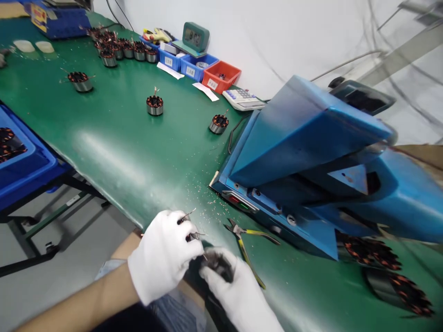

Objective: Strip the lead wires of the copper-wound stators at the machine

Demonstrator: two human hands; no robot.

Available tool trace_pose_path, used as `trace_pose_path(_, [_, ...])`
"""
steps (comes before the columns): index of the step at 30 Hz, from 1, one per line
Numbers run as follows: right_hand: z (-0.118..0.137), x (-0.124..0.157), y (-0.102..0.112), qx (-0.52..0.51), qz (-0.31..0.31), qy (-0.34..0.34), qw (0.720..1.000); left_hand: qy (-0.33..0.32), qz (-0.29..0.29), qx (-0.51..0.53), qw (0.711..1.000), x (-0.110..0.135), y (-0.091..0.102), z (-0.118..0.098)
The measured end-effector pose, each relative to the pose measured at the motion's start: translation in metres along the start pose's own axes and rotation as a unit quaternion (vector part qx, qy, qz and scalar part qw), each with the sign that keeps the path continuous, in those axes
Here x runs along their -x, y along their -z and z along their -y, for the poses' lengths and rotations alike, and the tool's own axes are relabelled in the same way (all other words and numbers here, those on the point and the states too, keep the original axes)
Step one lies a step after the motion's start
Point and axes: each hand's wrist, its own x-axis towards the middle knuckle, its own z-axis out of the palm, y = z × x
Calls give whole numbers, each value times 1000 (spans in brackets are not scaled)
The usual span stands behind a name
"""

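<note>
Both my hands wear white gloves at the near edge of the green table (pixel 131 152). My left hand (pixel 162 253) is closed, pinching thin copper wire ends (pixel 187 216) that stick up from a dark motor stator (pixel 215 265). My right hand (pixel 238 290) is wrapped round that stator from below and the right. The stator is mostly hidden between the two gloves.
Yellow-handled pliers (pixel 247 240) lie just right of my hands, among copper wire scraps. A large blue machine (pixel 311 152) fills the right side. Single stators (pixel 154 104) (pixel 218 123) (pixel 80 81) stand on the table; several more sit at the back by blue and red bins (pixel 221 76), a calculator (pixel 242 99) and clock (pixel 195 36).
</note>
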Motion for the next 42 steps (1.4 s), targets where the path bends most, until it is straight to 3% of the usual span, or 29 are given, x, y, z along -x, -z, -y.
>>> trace_pose_path(2, [-1, -3, 1, 65, -54, 53, 995, -5, -2, -2, 1000, 1, -1, 1])
trace_pose_path(4, [-2, -4, -4, 12, -52, 29, 998, -6, 3, -5, 1000, 2, -2, 1])
trace_pose_path(9, [3, -2, -18, -175, 86, -137, 971, -12, 23, -16, 1000, 2, -1, 3])
trace_pose_path(11, [6, -1, -16, -191, 116, -168, 960, -20, 22, -11, 1000, 2, -1, 4])
trace_pose_path(13, [7, 2, -11, -119, 62, -152, 979, -23, 18, 1, 1000, 2, -1, 5])
trace_pose_path(16, [3, 5, -10, 36, -111, -43, 992, -20, 6, 7, 1000, 1, -1, 5])
trace_pose_path(18, [0, 6, -15, 17, -139, -36, 990, -17, 4, 4, 1000, 1, -1, 4])
trace_pose_path(21, [1, 6, -27, -153, -29, -127, 979, -13, 4, -1, 1000, 1, -2, 4])
trace_pose_path(24, [5, 5, -28, -316, 74, -190, 927, -12, 0, 5, 1000, 1, -3, 4])
trace_pose_path(25, [6, 4, -24, -312, 94, -200, 924, -14, 0, 9, 1000, 1, -3, 5])
trace_pose_path(26, [6, 4, -20, -260, 91, -195, 941, -17, 1, 15, 1000, 1, -3, 5])
trace_pose_path(27, [4, 4, -15, -173, 70, -170, 967, -19, 0, 18, 1000, 1, -3, 6])
trace_pose_path(29, [-3, 3, -6, 41, -19, -37, 998, -20, -1, 20, 1000, 1, -2, 6])
trace_pose_path(30, [-7, 3, -3, 136, -69, 60, 986, -18, -1, 19, 1000, 1, -2, 5])
trace_pose_path(32, [-15, 2, -2, 246, -139, 243, 928, -13, 0, 18, 1000, 1, -1, 4])
trace_pose_path(33, [-18, 2, -5, 256, -150, 285, 911, -11, 3, 18, 1000, 1, -1, 4])
trace_pose_path(34, [-19, 2, -10, 233, -157, 275, 919, -11, 4, 17, 1000, 1, 0, 3])
trace_pose_path(35, [-18, 2, -15, 175, -151, 215, 949, -11, 6, 16, 1000, 1, 0, 3])
trace_pose_path(36, [-15, 2, -20, 77, -130, 123, 981, -11, 8, 13, 1000, 1, -1, 3])
trace_pose_path(37, [-12, 3, -24, -48, -96, 17, 994, -10, 11, 8, 1000, 1, -1, 2])
trace_pose_path(39, [-3, 4, -28, -273, -21, -142, 951, -5, 14, 5, 1000, 2, -1, 2])
trace_pose_path(40, [2, 5, -27, -329, 14, -176, 928, -1, 14, 9, 1000, 2, -1, 3])
trace_pose_path(41, [6, 6, -25, -337, 35, -187, 922, 4, 14, 16, 1000, 2, -1, 3])
trace_pose_path(42, [8, 7, -22, -304, 36, -186, 934, 8, 15, 26, 1000, 3, -1, 3])
